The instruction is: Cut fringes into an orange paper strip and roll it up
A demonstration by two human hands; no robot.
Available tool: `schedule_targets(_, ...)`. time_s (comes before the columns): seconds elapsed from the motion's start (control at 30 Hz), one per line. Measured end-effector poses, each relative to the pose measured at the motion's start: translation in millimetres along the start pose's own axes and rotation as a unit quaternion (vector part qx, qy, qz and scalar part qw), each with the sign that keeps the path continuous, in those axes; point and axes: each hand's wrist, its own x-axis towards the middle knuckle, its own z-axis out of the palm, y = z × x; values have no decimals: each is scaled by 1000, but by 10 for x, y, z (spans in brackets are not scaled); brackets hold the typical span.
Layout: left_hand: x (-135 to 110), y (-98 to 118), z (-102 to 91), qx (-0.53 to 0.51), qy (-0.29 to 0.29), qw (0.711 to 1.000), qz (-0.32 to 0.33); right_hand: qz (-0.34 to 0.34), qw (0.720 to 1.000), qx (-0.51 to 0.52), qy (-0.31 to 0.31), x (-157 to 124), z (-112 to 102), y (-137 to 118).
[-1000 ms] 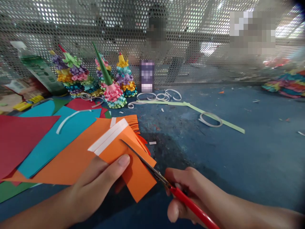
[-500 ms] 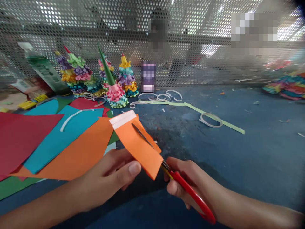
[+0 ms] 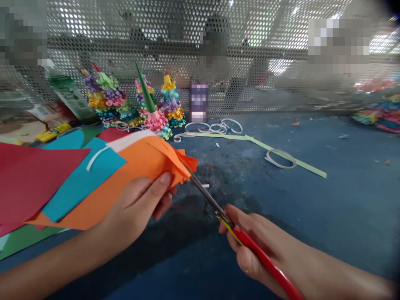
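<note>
My left hand (image 3: 146,200) is closed on a strip of orange paper (image 3: 146,154), thumb on top and fingers underneath. A white band runs along the strip's far edge, and its right end is cut into narrow fringes. In my right hand (image 3: 256,246) is a pair of scissors (image 3: 212,202) with red handles, its blades pointing up and left. The blade tips touch the fringed end of the paper. Sheets of orange, teal (image 3: 84,175) and red paper (image 3: 37,179) lie beneath and left of my left hand.
Several fringed paper cones (image 3: 156,121) stand at the back left beside a tilted green bottle (image 3: 70,93). A phone (image 3: 198,102) leans against the perforated metal screen (image 3: 156,25). Curled white strips (image 3: 281,160) and a pale green strip (image 3: 237,136) lie on the blue table (image 3: 312,216).
The orange strip has swung left and up with my left hand, and its fringed end now shows. The scissors have drawn back, down and right, so only the tips meet the paper.
</note>
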Motion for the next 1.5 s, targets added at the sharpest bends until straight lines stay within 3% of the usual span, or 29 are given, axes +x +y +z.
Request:
schedule_targets(0.1, 34, -2, -41, -17, 32, 999, -8, 17, 1000, -17, 0, -20, -11, -36)
schedule_targets(0.3, 5, 23, 8, 39, 28, 999, -10, 41, 998, -19, -43, -3, -24, -27)
schedule_targets(0.53, -103, 1, 58, 153, -17, 986, 67, 35, 997, -61, -27, 10, 5, -58)
schedule_targets(0.7, -115, 45, 81, 91, -37, 994, 52, 65, 995, -51, -46, 37, 9, -53)
schedule_targets(0.83, -89, 83, 83, 60, -21, 997, 32, 38, 998, -41, -43, 23, 3, -30)
schedule_targets(0.93, -88, 74, 84, 58, 0, 998, 27, 47, 997, -21, -54, 8, -6, -53)
schedule_targets(1.03, -107, 56, 97, 78, -20, 996, 30, 65, 996, -8, -53, 15, -15, -114)
schedule_targets(1.3, -109, 78, 69, 64, -47, 996, 52, 109, 982, 137, -69, 63, 60, -25)
schedule_targets(1.5, -103, 9, 60, -40, -116, 992, -10, 38, 997, 34, -52, 11, 6, 40)
